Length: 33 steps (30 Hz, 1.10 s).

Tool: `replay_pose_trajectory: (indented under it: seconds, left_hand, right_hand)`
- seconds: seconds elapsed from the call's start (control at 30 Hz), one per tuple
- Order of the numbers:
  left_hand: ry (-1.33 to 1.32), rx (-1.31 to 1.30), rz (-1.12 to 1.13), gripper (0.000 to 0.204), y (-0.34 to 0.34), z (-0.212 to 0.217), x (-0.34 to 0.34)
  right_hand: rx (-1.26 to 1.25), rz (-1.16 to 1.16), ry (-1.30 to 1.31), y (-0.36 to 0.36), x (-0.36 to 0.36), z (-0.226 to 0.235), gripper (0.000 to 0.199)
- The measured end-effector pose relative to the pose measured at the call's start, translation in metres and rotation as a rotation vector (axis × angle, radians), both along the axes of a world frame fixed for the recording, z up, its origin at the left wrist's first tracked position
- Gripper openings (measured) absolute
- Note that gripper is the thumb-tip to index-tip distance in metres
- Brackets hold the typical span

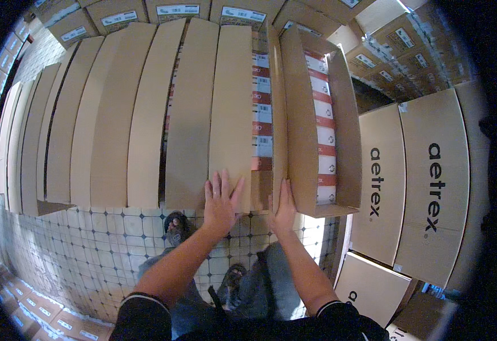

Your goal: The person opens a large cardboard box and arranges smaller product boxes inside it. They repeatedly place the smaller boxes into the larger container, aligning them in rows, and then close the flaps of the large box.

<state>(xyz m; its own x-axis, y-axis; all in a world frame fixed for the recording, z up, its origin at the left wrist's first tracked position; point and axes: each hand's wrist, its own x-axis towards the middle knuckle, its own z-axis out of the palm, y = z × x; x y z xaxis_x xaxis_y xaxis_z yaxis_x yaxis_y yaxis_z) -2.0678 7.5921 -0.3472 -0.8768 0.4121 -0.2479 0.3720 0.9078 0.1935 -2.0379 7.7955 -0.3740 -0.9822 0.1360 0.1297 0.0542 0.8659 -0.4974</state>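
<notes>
In front of me a long brown carton stands partly open, with a row of red and white boxes (262, 108) showing in the gap between its flaps. My left hand (220, 204) lies on the near end of its left flap (231, 113), fingers spread. The right flap (280, 113) stands up on edge. My right hand (284, 207) pinches this flap's near end, with part of the fingers hidden. Just right of it is another open carton (348, 131), which holds a line of red and white boxes (326, 136).
More long cartons (109, 119) with folded flaps run in a row to the left. Large printed cartons (433, 176) stand at the right, and stacked labelled cartons (117, 17) line the far side. Tiled floor (100, 244) shows below, with my feet on it.
</notes>
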Motion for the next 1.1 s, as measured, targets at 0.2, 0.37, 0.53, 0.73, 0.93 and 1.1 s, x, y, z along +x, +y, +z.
replay_pose_trajectory:
  seconds: [0.2,0.37,0.53,0.73,0.93,1.1]
  left_hand:
    - [0.096,-0.054,-0.125,0.094,-0.012,-0.033,0.004]
    - [0.173,-0.025,0.057,0.082,-0.006,-0.023,0.017]
    - [0.028,0.175,0.283,0.077,-0.017,-0.010,0.012]
    - [0.182,0.297,0.180,0.053,-0.048,0.001,-0.006]
    - [0.036,0.373,0.219,0.035,-0.054,0.011,-0.010]
    - [0.045,0.412,0.199,0.035,-0.055,0.012,-0.013]
  right_hand:
    - [0.084,0.019,0.031,0.006,0.004,-0.016,0.069]
    - [-0.159,-0.085,0.054,0.012,0.003,-0.010,0.058]
    - [-0.116,0.018,-0.099,0.022,-0.004,0.020,0.045]
    - [-0.004,0.159,-0.190,0.027,-0.013,0.051,0.030]
    - [0.079,0.275,-0.226,0.044,-0.016,0.066,0.035]
    - [0.019,0.237,-0.240,0.051,-0.016,0.067,0.048]
